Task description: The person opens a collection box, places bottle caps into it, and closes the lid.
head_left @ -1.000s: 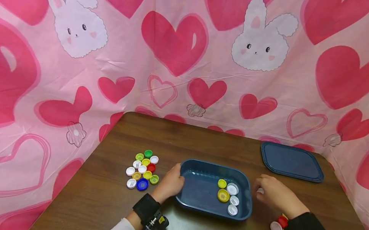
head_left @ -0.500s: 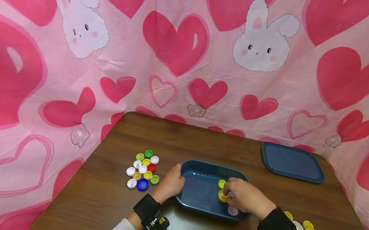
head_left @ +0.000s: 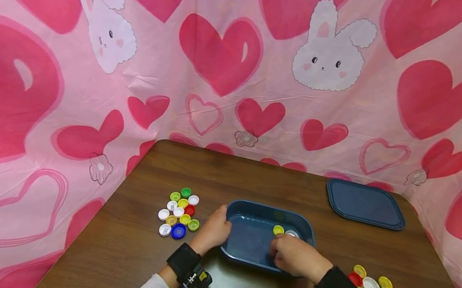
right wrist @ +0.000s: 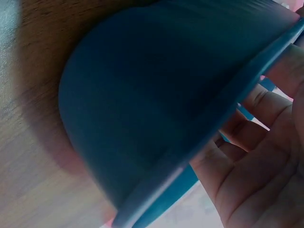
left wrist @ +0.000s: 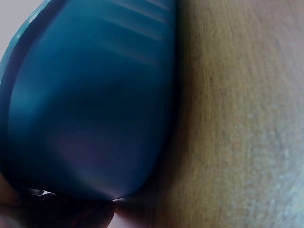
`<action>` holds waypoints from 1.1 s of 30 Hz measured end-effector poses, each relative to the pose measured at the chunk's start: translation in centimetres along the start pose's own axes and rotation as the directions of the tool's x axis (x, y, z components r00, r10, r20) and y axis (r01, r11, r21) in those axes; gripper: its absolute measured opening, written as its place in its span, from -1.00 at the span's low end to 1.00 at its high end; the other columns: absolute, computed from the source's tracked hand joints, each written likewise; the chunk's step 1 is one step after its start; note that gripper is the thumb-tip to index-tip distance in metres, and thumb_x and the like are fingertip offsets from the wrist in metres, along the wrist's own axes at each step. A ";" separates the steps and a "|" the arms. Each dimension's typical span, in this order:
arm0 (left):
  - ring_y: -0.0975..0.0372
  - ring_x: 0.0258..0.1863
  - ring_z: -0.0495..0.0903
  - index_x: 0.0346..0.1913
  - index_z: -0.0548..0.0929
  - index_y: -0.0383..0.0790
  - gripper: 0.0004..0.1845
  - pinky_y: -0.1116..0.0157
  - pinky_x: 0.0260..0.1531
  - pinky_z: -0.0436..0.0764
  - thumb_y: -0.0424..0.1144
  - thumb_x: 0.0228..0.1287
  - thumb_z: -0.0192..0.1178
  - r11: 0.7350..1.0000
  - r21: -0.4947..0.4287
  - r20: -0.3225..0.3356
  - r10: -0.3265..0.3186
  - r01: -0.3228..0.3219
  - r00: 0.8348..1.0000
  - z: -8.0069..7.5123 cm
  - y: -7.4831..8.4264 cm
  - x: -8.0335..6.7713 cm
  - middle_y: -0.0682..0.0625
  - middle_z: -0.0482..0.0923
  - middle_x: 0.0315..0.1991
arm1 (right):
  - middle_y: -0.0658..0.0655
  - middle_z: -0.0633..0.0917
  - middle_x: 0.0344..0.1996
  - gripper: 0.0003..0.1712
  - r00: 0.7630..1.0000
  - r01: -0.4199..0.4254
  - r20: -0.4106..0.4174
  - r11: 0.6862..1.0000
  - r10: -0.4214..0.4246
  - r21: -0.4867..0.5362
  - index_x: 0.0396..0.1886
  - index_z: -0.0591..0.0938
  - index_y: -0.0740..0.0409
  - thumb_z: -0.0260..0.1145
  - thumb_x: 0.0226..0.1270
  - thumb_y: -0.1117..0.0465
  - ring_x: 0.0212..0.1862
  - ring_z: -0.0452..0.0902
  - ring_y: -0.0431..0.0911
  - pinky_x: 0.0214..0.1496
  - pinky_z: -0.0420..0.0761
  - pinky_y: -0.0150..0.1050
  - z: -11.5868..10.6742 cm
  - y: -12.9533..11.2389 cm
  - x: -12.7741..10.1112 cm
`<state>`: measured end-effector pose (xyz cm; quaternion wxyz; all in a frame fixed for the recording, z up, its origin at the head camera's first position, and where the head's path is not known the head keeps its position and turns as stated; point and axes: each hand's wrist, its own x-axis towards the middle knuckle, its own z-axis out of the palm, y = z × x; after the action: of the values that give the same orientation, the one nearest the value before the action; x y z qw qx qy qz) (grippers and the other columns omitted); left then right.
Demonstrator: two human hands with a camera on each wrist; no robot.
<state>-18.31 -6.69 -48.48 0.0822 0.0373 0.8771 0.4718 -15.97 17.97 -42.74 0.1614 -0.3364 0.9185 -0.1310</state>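
Note:
A dark blue rectangular plastic container point(head_left: 244, 240) stands on the wooden table. My left hand point(head_left: 215, 227) grips its left end at the rim; in the left wrist view the container's wall point(left wrist: 95, 95) fills much of the picture. My right hand point(head_left: 298, 257) reaches in over the right part, with its fingers pointing down. From the right wrist view, those fingers point(right wrist: 263, 104) extend past the container's rim point(right wrist: 209, 128). A yellow-green bottle cap point(head_left: 278, 230) and a white bottle cap point(head_left: 291, 233) show beside the hand. I cannot tell whether the right fingertips hold a cap.
Several bottle caps point(head_left: 178, 212) in white, yellow, green, red and blue lie grouped left of the container. Another group, including a large white cap point(head_left: 371, 286), lies at the right beside the right wrist. A flat blue lid point(head_left: 365, 204) rests at the back right.
My right hand has moved left from the table beside the container, carrying a white cap, and down into the container. The left hand stays at the rim.

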 end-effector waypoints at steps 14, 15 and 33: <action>-0.17 0.30 0.44 0.43 0.23 -0.48 -0.47 -0.21 0.29 0.40 -0.41 0.47 -0.01 1.000 0.000 -0.001 -0.002 0.002 1.000 0.1 0.1 -0.1 -0.36 0.37 0.35 | 0.01 0.61 -0.27 -0.80 0.998 -0.059 -0.035 0.998 0.060 0.030 -0.19 0.72 0.14 0.51 0.19 0.25 -0.25 0.53 -0.13 -0.10 0.70 -0.09 -1.0 0.2 -0.8; -0.17 0.30 0.44 0.44 0.23 -0.48 -0.47 -0.21 0.29 0.40 -0.41 0.47 -0.01 1.000 -0.001 0.001 -0.004 0.004 1.000 0.1 0.1 -0.1 -0.36 0.37 0.35 | 0.02 0.62 -0.26 -0.79 0.996 -0.067 -0.048 0.997 0.069 0.034 -0.18 0.73 0.15 0.51 0.19 0.26 -0.24 0.55 -0.11 -0.10 0.71 -0.09 -1.2 0.2 -0.9; -0.17 0.31 0.44 0.44 0.23 -0.46 -0.47 -0.20 0.28 0.41 -0.40 0.49 -0.01 1.000 -0.008 0.002 -0.020 0.020 1.000 0.0 0.1 0.1 -0.35 0.36 0.36 | 0.01 0.66 -0.27 -0.75 0.931 -0.188 -0.315 0.982 0.185 0.022 -0.10 0.69 0.17 0.45 0.23 0.26 -0.26 0.51 -0.13 -0.23 0.66 -0.18 -5.4 6.0 -6.4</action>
<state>-18.37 -6.58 -48.41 0.0879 0.0286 0.8753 0.4746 -16.85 27.40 -38.62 0.0225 -0.2230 0.9608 -0.1634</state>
